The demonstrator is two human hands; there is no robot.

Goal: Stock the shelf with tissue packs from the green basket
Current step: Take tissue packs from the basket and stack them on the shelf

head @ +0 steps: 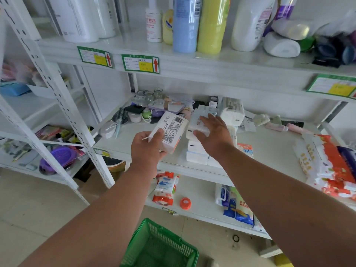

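Note:
My left hand (146, 147) grips a white tissue pack (170, 130), label and barcode facing up, just above the front of the middle shelf (134, 143). My right hand (213, 132) lies palm-down on the top pack (196, 125) of a stack of white tissue packs (196, 153) on that shelf, fingers spread over it. Behind the stack another white pack (231, 110) stands upright. The green basket (159, 247) sits on the floor below my arms; the part of its inside that I see holds nothing.
Small toiletries, a hairbrush and glass jars (152, 97) crowd the back left of the middle shelf. Red and white packs (331, 162) lie at its right. Bottles (185, 24) line the shelf above. Bagged goods and an orange tape roll (185, 203) lie on the lower shelf.

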